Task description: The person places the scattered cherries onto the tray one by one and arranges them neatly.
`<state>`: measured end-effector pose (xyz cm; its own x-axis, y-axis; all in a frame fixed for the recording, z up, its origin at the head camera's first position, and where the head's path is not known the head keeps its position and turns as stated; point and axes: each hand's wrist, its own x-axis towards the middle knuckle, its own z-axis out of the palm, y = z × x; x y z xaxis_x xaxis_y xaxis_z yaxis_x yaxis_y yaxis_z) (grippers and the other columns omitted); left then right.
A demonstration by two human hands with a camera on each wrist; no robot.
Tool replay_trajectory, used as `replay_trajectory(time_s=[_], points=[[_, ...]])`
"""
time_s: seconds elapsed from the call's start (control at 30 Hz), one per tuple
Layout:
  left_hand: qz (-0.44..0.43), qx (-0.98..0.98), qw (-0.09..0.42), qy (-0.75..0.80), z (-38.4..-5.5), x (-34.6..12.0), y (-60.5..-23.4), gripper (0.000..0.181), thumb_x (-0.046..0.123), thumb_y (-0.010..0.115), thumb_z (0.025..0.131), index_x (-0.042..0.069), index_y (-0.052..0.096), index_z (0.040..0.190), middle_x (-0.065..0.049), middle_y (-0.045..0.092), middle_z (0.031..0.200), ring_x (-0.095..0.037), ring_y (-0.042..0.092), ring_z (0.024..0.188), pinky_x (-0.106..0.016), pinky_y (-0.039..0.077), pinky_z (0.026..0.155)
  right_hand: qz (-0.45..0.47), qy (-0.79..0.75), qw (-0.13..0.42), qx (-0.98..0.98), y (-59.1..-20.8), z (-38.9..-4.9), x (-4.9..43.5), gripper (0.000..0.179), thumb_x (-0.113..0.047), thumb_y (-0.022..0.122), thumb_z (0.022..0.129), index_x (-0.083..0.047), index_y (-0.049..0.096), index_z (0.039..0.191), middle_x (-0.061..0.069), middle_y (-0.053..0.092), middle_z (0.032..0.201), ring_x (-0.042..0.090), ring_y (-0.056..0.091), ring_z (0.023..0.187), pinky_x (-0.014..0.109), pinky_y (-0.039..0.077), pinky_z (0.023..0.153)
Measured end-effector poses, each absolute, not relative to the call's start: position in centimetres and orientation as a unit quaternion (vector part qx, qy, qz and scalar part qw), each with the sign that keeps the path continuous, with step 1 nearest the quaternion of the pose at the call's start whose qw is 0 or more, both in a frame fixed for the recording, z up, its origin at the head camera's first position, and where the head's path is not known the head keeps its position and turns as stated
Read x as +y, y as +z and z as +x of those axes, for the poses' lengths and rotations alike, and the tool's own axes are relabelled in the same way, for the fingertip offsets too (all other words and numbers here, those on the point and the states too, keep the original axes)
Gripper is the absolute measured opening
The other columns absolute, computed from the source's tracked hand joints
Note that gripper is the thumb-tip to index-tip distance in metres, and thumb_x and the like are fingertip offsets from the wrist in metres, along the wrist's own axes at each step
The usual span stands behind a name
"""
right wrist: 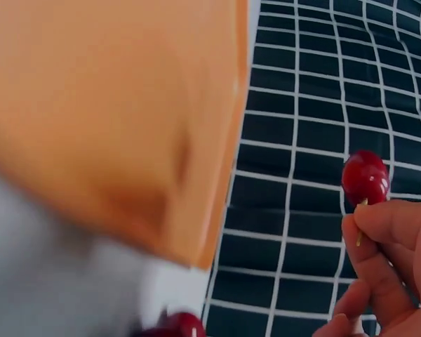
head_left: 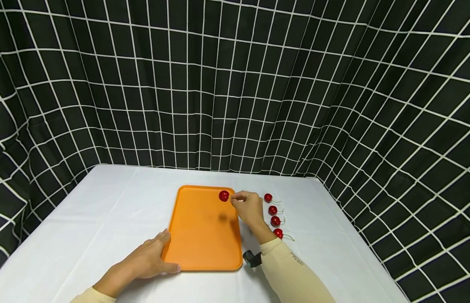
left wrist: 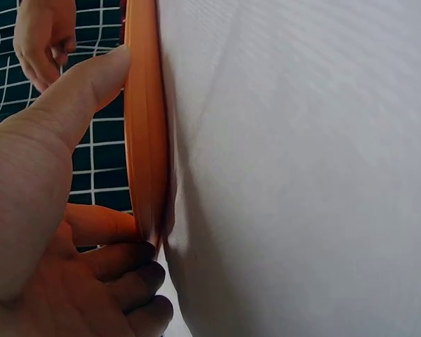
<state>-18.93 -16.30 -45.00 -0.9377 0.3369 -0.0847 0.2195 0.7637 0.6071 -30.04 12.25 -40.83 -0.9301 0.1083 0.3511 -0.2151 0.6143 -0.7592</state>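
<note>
A red cherry (head_left: 224, 196) hangs above the far right part of an orange tray (head_left: 202, 248). My right hand (head_left: 250, 207) pinches its stem between thumb and forefinger; the right wrist view shows the cherry (right wrist: 365, 177) just beyond the fingertips. At the tray's near left corner my left hand (head_left: 149, 257) grips the rim, thumb along the near edge and fingers against the left side. The left wrist view shows the thumb and curled fingers on the tray's side wall (left wrist: 146, 119). Several more cherries (head_left: 273, 210) with stems lie in a column right of the tray.
A white cloth (head_left: 117, 202) covers the table. Black curtains (head_left: 189, 84) with a white grid stand behind it and along both sides. A small black device (head_left: 252, 259) is at the right wrist, close to the tray's near right corner.
</note>
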Motion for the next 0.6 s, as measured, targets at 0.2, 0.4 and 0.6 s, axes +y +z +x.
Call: replay_trajectory(time_s=[0.2,0.4,0.6], points=[[0.141,0.936,0.096,0.309,-19.0,-16.3,-44.9,0.114,0.057,0.08,0.066,-0.014,0.032,0.142,-0.027,0.02,0.152,-0.05,0.023,0.135,-0.065,0.02,0.105,0.024,0.444,0.169,-0.88,-41.4,-32.3,9.2,0.003,-0.016,0.076,0.082,-0.014,0.079,0.082,-0.008,0.069,0.073,0.015,0.059,0.07,0.027,0.047,0.051],[0.14,0.937,0.094,0.305,-18.9,-16.3,-45.0,0.114,0.056,0.081,0.066,-0.015,0.033,0.141,-0.029,0.02,0.151,-0.048,0.023,0.136,-0.065,0.019,0.106,0.02,0.443,0.155,-0.883,-42.1,-34.1,7.5,0.005,-0.015,0.075,0.083,-0.018,0.079,0.08,-0.009,0.069,0.073,0.014,0.058,0.074,0.026,0.048,0.055],[0.141,0.937,0.092,0.306,-19.0,-16.3,-44.7,0.112,0.055,0.081,0.067,-0.014,0.033,0.141,-0.028,0.02,0.152,-0.046,0.022,0.137,-0.064,0.018,0.107,0.03,0.431,0.153,-0.888,-42.9,-35.8,6.5,0.005,-0.014,0.075,0.083,-0.017,0.079,0.081,-0.011,0.069,0.071,0.013,0.06,0.074,0.027,0.05,0.06]])
